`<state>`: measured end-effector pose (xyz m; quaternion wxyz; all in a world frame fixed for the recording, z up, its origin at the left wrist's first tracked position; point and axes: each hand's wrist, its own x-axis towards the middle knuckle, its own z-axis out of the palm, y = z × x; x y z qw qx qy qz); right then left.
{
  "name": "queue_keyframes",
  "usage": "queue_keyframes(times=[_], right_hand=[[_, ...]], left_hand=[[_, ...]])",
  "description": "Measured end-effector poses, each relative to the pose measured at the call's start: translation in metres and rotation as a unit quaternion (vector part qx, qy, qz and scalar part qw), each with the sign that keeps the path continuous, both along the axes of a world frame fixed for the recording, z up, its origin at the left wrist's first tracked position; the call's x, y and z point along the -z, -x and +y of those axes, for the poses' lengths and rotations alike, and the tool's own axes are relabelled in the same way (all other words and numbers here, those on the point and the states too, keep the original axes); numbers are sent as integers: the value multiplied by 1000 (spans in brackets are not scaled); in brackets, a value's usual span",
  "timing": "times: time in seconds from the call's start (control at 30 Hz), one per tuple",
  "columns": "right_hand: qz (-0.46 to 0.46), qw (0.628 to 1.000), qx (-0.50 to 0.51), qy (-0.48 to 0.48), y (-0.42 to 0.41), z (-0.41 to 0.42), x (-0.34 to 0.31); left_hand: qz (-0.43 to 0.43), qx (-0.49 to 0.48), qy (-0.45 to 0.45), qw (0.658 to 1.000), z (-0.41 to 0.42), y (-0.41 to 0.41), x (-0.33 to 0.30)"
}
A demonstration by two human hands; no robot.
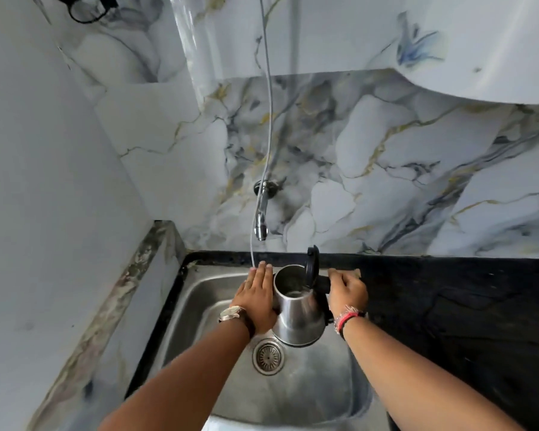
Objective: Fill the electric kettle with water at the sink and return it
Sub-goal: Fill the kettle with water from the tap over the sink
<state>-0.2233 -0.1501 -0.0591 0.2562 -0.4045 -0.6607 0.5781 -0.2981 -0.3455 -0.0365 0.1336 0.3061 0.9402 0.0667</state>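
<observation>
Kettle (297,306) between both grips, seemingly above sink (308,396).

This was a home kitchen. A steel sink (308,396) with a round drain (268,356) sat sunk into a black stone table (448,306), and a chrome tap (262,213) came out of a wall of glossy marble-patterned tiles (386,166). A thin hose (269,88) hung down beside the tap.

The kettle (297,309) hides the left thumb; its water level is unclear.
</observation>
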Motion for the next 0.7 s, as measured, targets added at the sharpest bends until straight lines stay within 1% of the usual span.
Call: queue_keyframes(times=[0.17, 0.23, 0.27, 0.3, 0.37, 0.4, 0.43, 0.53, 0.63, 0.7], right_hand=[[-34, 999, -14, -29, 49, -16, 9], [-36, 998, -18, -40, 67, -14, 13], [-32, 998, -19, -45, 74, -13, 13], [-28, 998, -20, -48, 82, -11, 15], [-16, 998, -27, -52, 95, -10, 15], [-13, 998, -29, -48, 103, -10, 16], [-8, 998, -31, -46, 109, -10, 17], [-8, 999, -29, -38, 124, -9, 21], [-4, 999, -29, -29, 136, -8, 26], [-4, 999, -32, -24, 141, -7, 28]], left_hand=[[-33, 14, 38, 999, -16, 55, 7], [-30, 16, 57, 998, -19, 74, 3], [-19, 3, 51, 999, -19, 82, -2], [1, -21, 26, 999, -19, 91, -7], [70, -62, -41, 995, -15, 108, -26], [104, -68, -60, 990, -9, 117, -35], [128, -68, -60, 988, -2, 125, -45], [153, -43, -2, 987, 23, 142, -70], [152, -46, 54, 986, 43, 152, -79], [154, -48, 76, 984, 49, 156, -80]])
